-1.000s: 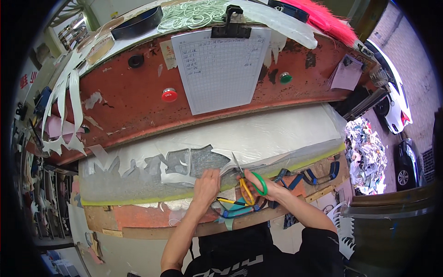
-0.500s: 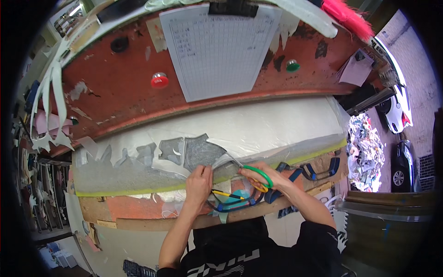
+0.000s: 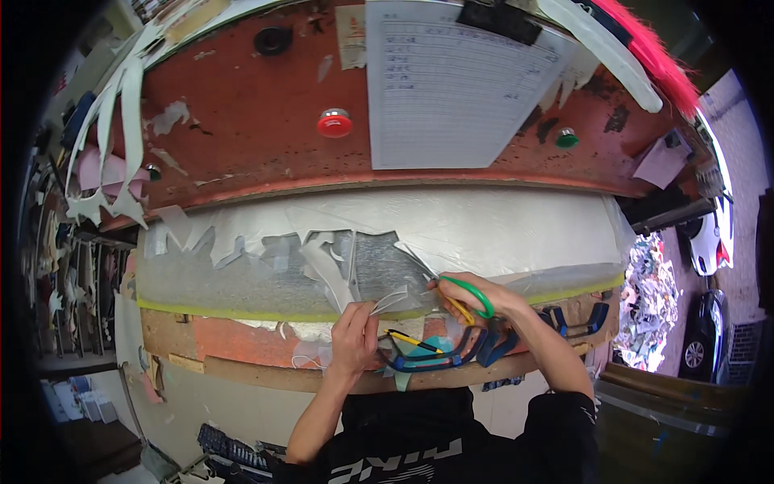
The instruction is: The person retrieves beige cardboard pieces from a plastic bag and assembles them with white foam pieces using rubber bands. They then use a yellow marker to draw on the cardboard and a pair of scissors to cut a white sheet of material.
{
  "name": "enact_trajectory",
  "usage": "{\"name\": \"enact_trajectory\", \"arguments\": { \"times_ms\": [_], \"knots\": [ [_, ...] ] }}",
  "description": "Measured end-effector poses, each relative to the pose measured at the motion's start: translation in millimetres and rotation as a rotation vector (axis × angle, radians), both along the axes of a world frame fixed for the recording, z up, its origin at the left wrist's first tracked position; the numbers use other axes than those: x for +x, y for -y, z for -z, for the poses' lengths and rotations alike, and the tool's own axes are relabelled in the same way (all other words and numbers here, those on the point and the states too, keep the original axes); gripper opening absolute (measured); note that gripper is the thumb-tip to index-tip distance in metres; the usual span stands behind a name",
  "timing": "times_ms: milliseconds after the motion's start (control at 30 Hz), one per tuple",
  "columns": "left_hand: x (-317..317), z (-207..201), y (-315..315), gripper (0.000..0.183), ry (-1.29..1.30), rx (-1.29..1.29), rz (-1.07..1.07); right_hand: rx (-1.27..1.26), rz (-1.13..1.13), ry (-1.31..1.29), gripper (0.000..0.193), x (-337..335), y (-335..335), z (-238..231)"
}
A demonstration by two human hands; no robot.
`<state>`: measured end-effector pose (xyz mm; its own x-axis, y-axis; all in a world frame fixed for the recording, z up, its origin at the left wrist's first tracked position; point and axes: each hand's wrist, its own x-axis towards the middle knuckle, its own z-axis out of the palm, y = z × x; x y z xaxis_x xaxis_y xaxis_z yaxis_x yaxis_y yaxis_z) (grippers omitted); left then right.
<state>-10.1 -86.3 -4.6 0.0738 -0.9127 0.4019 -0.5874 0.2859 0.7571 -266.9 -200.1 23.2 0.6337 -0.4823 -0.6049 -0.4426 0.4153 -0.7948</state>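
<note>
My left hand (image 3: 355,335) pinches a white cut strip (image 3: 325,270) that rises loosely over the grey pad; a narrow curled end (image 3: 392,298) sticks out by its fingers. My right hand (image 3: 496,302) is wrapped round scissors (image 3: 416,258) with one green and one yellow-orange handle. Their blades point up and left, lying over the jagged edge of the thin white sheet (image 3: 500,226). Below that edge shows the grey pad (image 3: 242,294), with a yellow border. Whether the blades touch the sheet I cannot tell.
Blue-black cutting dies (image 3: 427,362) and a yellow-black pen (image 3: 415,341) lie on the worn front board (image 3: 258,347). Behind stands a red machine panel (image 3: 242,153) with a red button (image 3: 334,123), a green button (image 3: 568,137) and a clipped paper form (image 3: 451,105). Scraps (image 3: 649,290) are heaped at right.
My left hand has drawn the white strip away from the sheet's edge, and it now stands up loose. The scissors' blades have moved clear of the strip. The view has shifted.
</note>
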Motion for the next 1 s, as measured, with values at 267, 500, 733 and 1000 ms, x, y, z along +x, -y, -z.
{"name": "enact_trajectory", "arguments": {
  "times_ms": [267,500,733,1000],
  "knots": [
    [-1,-27,-44,0.023,-0.145,0.109,-0.04,0.081,-0.275,-0.155,0.073,92,50,3],
    [4,-27,-78,0.02,-0.331,0.113,-0.115,-0.044,-0.445,0.104,0.062,80,52,27],
    [5,-35,-83,0.017,-0.525,0.143,-0.107,0.062,-0.533,-0.016,0.051,86,70,22],
    [-9,-68,-107,0.016,-0.707,0.161,0.054,0.005,-0.702,-0.219,0.046,127,55,-12]
  ]
}}
